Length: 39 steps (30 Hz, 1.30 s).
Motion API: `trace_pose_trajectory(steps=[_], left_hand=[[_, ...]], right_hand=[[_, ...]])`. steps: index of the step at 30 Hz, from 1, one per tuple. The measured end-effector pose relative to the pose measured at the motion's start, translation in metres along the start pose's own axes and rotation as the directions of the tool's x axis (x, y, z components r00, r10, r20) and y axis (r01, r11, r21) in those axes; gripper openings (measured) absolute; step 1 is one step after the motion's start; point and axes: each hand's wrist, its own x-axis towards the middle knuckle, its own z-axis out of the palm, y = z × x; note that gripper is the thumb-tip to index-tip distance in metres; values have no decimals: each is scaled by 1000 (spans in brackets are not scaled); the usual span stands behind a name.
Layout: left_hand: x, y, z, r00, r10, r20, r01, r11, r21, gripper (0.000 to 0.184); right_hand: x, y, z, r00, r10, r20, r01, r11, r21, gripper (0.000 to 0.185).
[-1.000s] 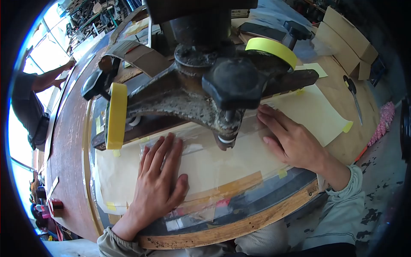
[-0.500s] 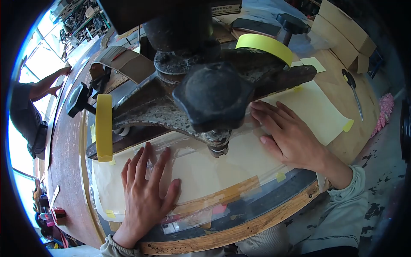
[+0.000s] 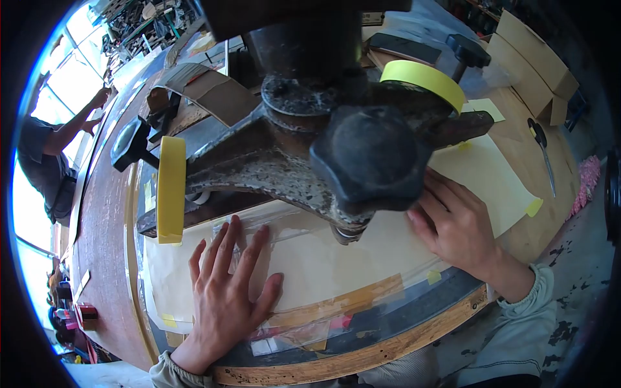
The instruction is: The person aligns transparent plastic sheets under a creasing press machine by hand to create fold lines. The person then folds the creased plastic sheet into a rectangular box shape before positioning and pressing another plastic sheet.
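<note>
My left hand (image 3: 226, 297) lies flat with fingers spread on a clear plastic sheet (image 3: 291, 234) over cream paper (image 3: 323, 265). My right hand (image 3: 460, 229) rests toward the paper's right side, thumb apart from the fingers; some fingertips are hidden behind a black star knob (image 3: 370, 158). Neither hand grips anything. Above the paper stands a worn dark metal machine head (image 3: 259, 165) with a short nozzle-like end (image 3: 346, 234) between my hands. Yellow tape rolls hang on it, one at left (image 3: 171, 191) and one at right (image 3: 427, 83).
Scissors (image 3: 542, 155) lie on the table's right side, near an open cardboard box (image 3: 533, 55). A dark phone-like slab (image 3: 404, 46) lies behind the machine. The wooden table edge (image 3: 362, 355) runs in front of me. Another person (image 3: 48, 152) stands at far left.
The view has shifted, so the machine sits farther right in the picture. My right hand's fingers are now partly behind the knob. My left hand stays spread on the sheet.
</note>
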Motion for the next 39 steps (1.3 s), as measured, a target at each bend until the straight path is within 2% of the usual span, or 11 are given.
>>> trace_pose_trajectory(steps=[14,20,23,24,27,30,39], left_hand=[[2,-5,5,994,30,-107,-32,999,-23,59],[0,-5,5,998,8,-67,-7,1000,24,58],[0,-3,5,997,12,-72,-9,999,38,56],[0,-2,4,998,5,-58,-3,999,35,56],[1,-1,5,994,47,-98,-39,996,79,58],[1,-1,4,995,41,-93,-35,997,64,58],[3,0,5,993,42,-111,-39,999,27,55]], right_hand=[[2,-2,-4,991,88,96,-97,991,89,32],[10,-3,-7,993,17,114,-21,999,34,56],[12,-1,-9,981,-29,193,33,999,-16,68],[12,0,-10,967,6,255,-7,1000,1,68],[11,2,-6,980,-29,196,37,998,-41,66],[11,3,-1,987,-17,158,18,1000,-4,63],[11,2,5,986,37,161,-45,998,44,61]])
